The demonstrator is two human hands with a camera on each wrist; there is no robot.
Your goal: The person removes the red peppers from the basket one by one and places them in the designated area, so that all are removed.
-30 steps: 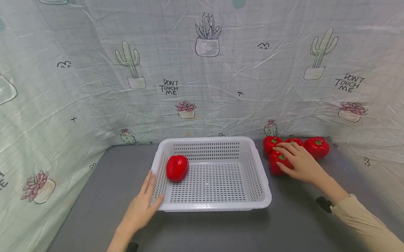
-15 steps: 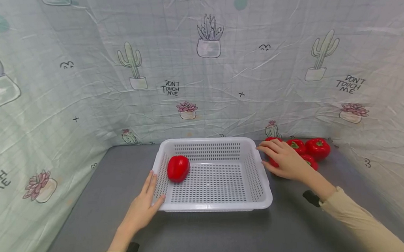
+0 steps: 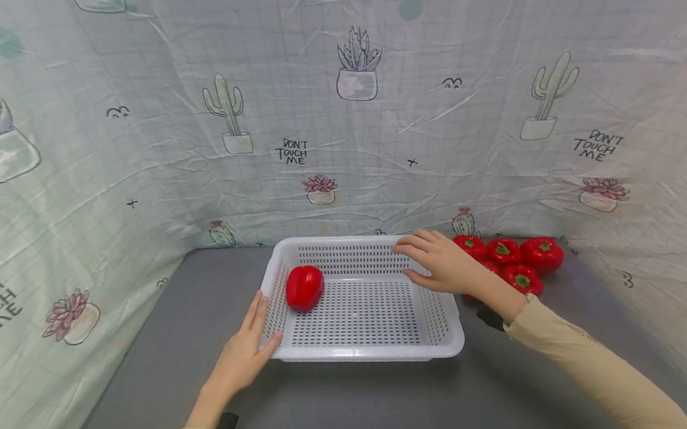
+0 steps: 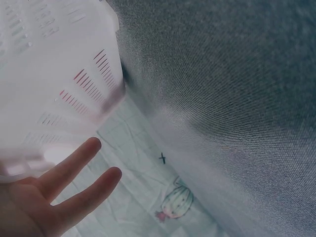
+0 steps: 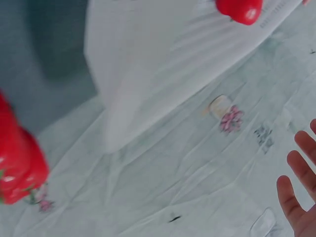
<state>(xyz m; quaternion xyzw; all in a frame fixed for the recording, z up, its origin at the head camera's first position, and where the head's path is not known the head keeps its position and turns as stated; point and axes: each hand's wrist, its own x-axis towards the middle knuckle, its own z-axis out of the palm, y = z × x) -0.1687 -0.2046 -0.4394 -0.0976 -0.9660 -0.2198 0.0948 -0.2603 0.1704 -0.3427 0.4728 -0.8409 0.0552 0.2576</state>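
Note:
A white slotted plastic basket (image 3: 367, 355) stands on the grey table, with one red bell pepper (image 3: 304, 288) lying on its side near the left wall. My left hand (image 3: 240, 357) rests at the basket's left rim, fingers extended and thumb spread by the front left corner. Over the basket's back right part hovers my right hand (image 3: 444, 264), holding nothing; its spread fingers show in the right wrist view. Several red bell peppers (image 3: 523, 279) with green stems sit clustered right of the basket, partly hidden by my right forearm.
Behind and beside the grey table (image 3: 359, 408) hangs a pale cloth (image 3: 337, 134) printed with cacti and lettering. The basket and the pepper cluster stand close to its back wall.
My right hand has moved left from the pepper cluster, across the basket's right rim, to above the basket, uncovering more peppers. The left hand has stayed at the left rim.

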